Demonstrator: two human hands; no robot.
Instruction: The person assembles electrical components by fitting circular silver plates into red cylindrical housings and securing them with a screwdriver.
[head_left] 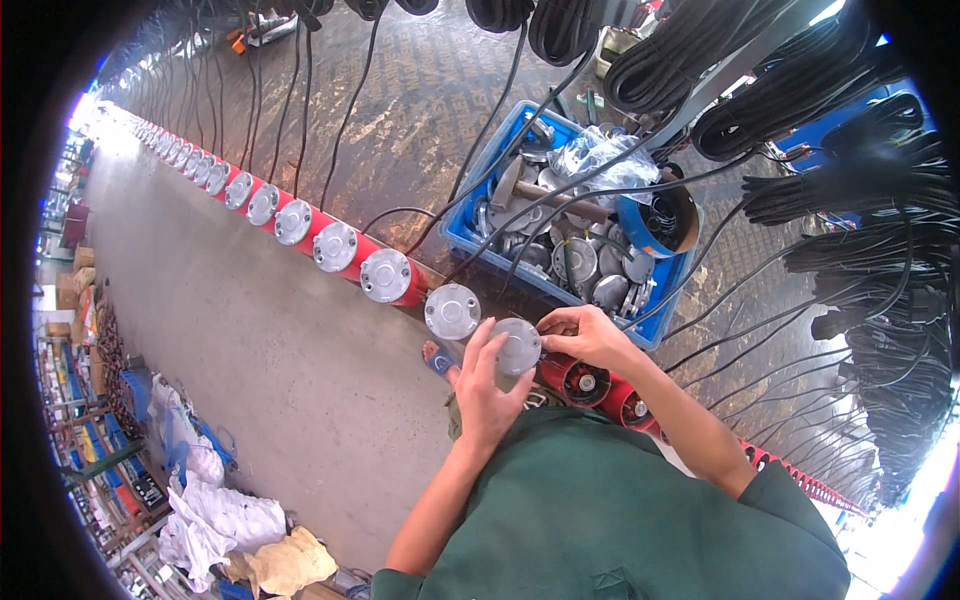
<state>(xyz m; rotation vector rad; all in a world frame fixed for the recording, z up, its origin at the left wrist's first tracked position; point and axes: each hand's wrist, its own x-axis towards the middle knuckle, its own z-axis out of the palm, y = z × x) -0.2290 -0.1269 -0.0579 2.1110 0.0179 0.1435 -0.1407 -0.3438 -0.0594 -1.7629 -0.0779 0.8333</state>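
A round grey metal end cover (520, 347) sits at the end of a red cylindrical housing in front of my body. The fingers and thumb of my left hand (485, 395) curl around its left edge. At its right edge, my right hand (592, 338) has thumb and fingers pinched together; whatever lies between them is too small to make out. Just left of my hands stands another covered housing, its grey cover (453, 312) facing up. Close by on my right, an uncovered red housing (580, 383) shows a dark inside with a metal shaft end.
A long row of red housings with grey covers (335, 247) runs to the far left. Beyond my hands, a blue crate (465, 240) holds loose covers, a hammer (560, 200) and a plastic bag. Bundled black cables (670, 65) hang overhead, with leads stretching down to the row.
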